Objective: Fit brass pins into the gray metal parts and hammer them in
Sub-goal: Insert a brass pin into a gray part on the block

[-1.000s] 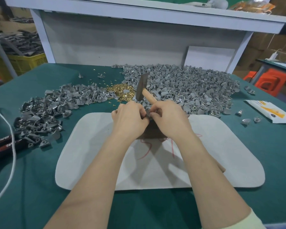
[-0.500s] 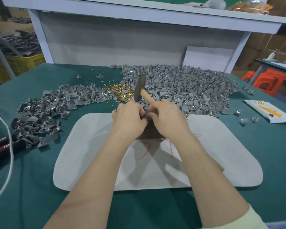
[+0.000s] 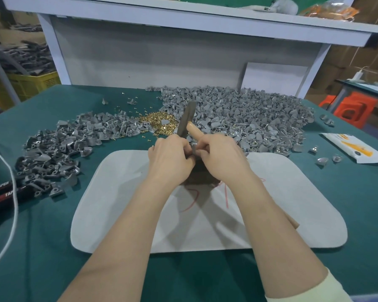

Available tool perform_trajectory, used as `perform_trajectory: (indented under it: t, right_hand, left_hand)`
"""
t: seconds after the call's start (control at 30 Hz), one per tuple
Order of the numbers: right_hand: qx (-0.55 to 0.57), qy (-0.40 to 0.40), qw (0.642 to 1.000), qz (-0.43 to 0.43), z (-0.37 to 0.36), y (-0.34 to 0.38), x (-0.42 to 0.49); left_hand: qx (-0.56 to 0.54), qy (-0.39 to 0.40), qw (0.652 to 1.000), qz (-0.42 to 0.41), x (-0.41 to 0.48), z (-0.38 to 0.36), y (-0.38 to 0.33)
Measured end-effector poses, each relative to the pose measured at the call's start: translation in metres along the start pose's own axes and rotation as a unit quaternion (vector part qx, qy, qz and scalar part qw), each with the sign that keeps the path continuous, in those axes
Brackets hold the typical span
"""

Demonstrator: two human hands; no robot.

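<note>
Pinching one gray metal part (image 3: 193, 147) between curled fingers (image 3: 202, 152), the left hand (image 3: 169, 155) and right hand (image 3: 222, 158) are touching above the far edge of the white mat (image 3: 118, 192).

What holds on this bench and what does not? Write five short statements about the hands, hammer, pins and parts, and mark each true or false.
1. The pins lie between two heaps of gray parts. True.
2. The left hand and right hand meet above the pad, with a part pinched in the left hand's fingers. True.
3. The hammer lies flat on the table, untouched. False: the right hand grips it, with its head raised beyond the hands.
4. The left pile is bigger than the right pile. False: the right pile is bigger.
5. A white packet lies on the table's right side. True.
</note>
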State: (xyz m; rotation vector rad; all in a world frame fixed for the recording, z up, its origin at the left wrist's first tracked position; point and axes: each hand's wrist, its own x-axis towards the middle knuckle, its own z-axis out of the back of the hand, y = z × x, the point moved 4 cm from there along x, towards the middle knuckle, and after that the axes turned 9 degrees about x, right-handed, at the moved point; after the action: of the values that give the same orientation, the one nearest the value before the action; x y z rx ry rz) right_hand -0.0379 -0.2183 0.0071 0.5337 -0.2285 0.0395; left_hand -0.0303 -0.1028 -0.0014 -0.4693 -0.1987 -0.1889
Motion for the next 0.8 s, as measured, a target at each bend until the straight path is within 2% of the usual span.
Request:
perform_trajectory:
  t: [0.17,0.27,0.37,0.5,0.63,0.8]
  right_hand:
    - [0.133,-0.033,0.991,0.001,0.006,-0.009,-0.001]
    - [0.209,-0.073,0.974,0.046,0.024,-0.013,-0.01]
    - [0.167,-0.105,0.979,0.045,0.036,-0.021,-0.017]
    - [0.129,-0.094,0.986,0.051,0.03,-0.02,-0.026]
    - [0.134,-0.121,0.98,0.088,0.033,-0.01,-0.033]
    - [0.107,-0.101,0.984,0.095,0.037,-0.006,-0.038]
  left_hand:
    - [-0.004,-0.007,1.0,0.016,0.001,0.0,0.003]
    - [0.006,-0.028,0.998,0.055,0.003,0.003,0.012]
    - [0.006,-0.046,0.996,0.083,0.004,0.006,0.02]
    - [-0.002,-0.043,0.994,0.099,0.004,0.006,0.021]
    - [-0.011,-0.044,0.994,0.104,0.005,0.005,0.023]
    - [-0.016,-0.045,0.994,0.098,0.004,0.004,0.023]
